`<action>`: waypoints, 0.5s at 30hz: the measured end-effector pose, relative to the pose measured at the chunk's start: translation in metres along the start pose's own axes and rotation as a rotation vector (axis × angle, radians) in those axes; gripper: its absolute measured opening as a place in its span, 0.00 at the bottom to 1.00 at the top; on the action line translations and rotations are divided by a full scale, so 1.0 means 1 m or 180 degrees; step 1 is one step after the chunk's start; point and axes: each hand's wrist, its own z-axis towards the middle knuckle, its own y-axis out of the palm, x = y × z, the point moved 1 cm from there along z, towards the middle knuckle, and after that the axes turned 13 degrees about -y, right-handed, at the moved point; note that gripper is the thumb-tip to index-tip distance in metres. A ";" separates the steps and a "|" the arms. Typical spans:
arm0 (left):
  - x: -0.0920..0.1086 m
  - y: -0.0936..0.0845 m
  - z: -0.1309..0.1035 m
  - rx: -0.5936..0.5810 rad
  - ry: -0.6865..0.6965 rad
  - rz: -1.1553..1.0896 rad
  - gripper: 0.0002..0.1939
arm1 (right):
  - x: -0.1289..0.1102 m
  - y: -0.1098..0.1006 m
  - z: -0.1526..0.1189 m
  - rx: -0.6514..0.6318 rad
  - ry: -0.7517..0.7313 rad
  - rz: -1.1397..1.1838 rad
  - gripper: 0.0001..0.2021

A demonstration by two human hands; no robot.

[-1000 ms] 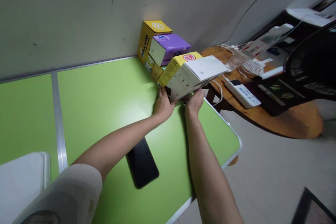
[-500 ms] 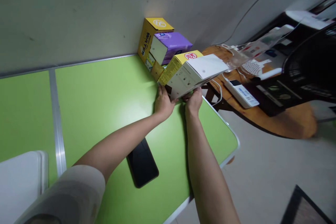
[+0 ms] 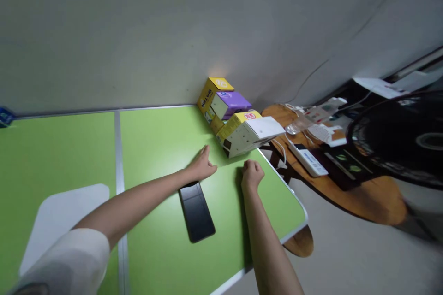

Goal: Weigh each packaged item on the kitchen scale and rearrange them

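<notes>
A white box (image 3: 242,139) stands at the right end of the green table (image 3: 155,147), against a yellow box (image 3: 236,122) with a red logo. Behind them are a purple pack (image 3: 232,103) and a yellow carton (image 3: 207,94) marked WATER. My left hand (image 3: 200,167) is off the boxes, empty, with its thumb and forefinger apart, just above a black phone (image 3: 198,214) lying flat. Just in front of the white box, my right hand (image 3: 252,174) is curled into a fist with nothing showing in it.
At the left lies a white flat panel (image 3: 65,207), partly behind my left arm. To the right, a wooden table (image 3: 374,198) bears a power bank-like white device (image 3: 308,160), a plastic bottle (image 3: 316,115) and cables. A dark fan (image 3: 398,143) stands at the right.
Both hands have let go of the white box and drawn back toward me. The white box stays beside the yellow one. The view has shifted, showing more wall.
</notes>
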 end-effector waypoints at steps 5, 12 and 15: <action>-0.015 -0.115 -0.069 -0.0124 0.0605 0.0671 0.33 | -0.056 0.013 -0.075 -0.1464 0.0117 0.0456 0.10; -0.045 -0.212 -0.181 0.0126 0.0599 0.0790 0.24 | -0.162 0.105 -0.163 -0.4422 -0.0698 0.1233 0.11; -0.073 -0.238 -0.214 0.0389 0.0557 0.0678 0.24 | -0.189 0.155 -0.207 -0.4920 -0.0916 0.1343 0.12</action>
